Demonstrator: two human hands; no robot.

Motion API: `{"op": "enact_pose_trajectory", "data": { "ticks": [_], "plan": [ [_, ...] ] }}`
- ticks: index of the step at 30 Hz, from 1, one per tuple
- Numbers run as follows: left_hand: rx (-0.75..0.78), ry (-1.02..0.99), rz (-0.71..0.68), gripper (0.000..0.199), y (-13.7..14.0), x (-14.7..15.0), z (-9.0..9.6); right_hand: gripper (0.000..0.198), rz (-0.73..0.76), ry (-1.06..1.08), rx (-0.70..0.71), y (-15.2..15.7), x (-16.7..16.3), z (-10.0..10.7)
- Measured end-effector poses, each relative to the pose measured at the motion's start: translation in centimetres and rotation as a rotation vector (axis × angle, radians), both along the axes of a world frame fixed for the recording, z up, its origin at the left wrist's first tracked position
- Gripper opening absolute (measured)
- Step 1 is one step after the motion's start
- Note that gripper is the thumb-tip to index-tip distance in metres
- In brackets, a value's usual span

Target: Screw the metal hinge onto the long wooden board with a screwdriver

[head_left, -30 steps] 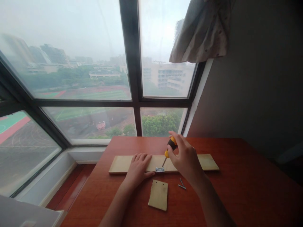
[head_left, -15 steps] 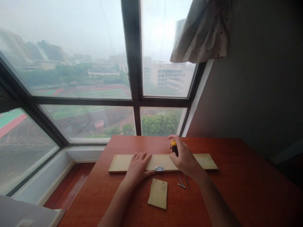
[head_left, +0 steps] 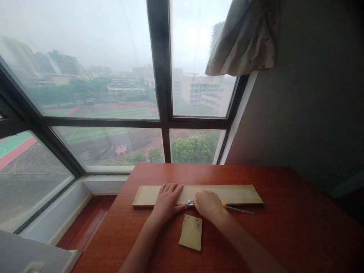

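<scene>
A long pale wooden board (head_left: 239, 194) lies crosswise on the table. My left hand (head_left: 168, 200) rests flat on its left half, fingers spread, thumb by the front edge. A small metal hinge-like fitting (head_left: 190, 203) sits at the board's front edge, partly covered by my right hand (head_left: 209, 204). That hand is closed around the yellow handle of a screwdriver (head_left: 241, 209), whose shaft points out to the right, away from the fitting. Nearer to me lies a small wooden piece (head_left: 191, 233) with two dark holes along its far edge.
The reddish-brown table (head_left: 284, 227) reaches the window frame (head_left: 166, 123) at its far side. A curtain (head_left: 244, 41) hangs at upper right beside a dark wall (head_left: 307, 94). White ledges and reddish flooring (head_left: 93, 216) lie to the left.
My right hand has come down and left to the metal fitting, and the screwdriver has turned so its shaft points right. Two screws seen earlier are now hidden. My left hand stays put.
</scene>
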State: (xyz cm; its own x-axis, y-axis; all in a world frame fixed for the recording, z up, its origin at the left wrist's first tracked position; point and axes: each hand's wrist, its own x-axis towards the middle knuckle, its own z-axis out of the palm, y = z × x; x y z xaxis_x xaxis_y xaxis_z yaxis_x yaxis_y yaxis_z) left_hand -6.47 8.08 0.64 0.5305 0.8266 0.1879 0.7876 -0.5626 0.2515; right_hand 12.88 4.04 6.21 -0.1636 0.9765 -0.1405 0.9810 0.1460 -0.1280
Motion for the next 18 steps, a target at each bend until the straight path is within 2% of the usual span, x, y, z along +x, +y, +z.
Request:
{"op": "enact_pose_trajectory", "data": {
  "ticks": [8,14,18],
  "plan": [
    [0.015,0.001,-0.006,0.071,-0.1,0.0,0.0,0.020,0.083,-0.017,0.024,0.1,0.0,0.6],
    [0.015,-0.002,-0.009,0.070,-0.2,0.1,0.3,0.022,0.051,0.001,0.092,-0.3,0.8,2.2],
    [0.013,0.005,-0.007,0.068,-0.2,0.1,0.4,0.021,0.023,0.015,0.068,-1.2,2.1,2.2]
  ]
}}
